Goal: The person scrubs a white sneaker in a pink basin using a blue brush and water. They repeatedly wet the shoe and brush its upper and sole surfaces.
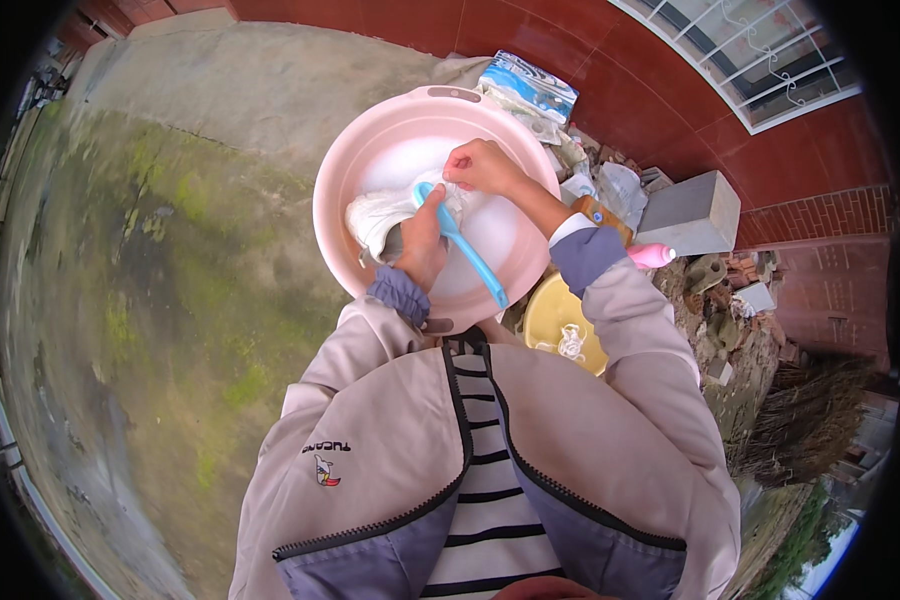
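A large pink basin [332, 210] in front of me holds white suds. In it is a soaked white item [375, 215] that looks like a cloth shoe, with a greyish opening toward me. My left hand [425, 245] grips this item from the near side. Its thumb presses a light blue brush [475, 262] against it, the handle slanting down to the right. My right hand [485, 168] is above the item's far end, fingertips pinched together. What lies between those fingertips is too small to make out.
A yellow basin [545, 310] with white strands, perhaps laces [571, 342], stands at the near right. Beyond it are a pink bottle [652, 256], a grey block [690, 215] and rubble. A blue-and-white box [530, 88] sits by the red wall [630, 100]. Mossy concrete [180, 260] spreads leftward.
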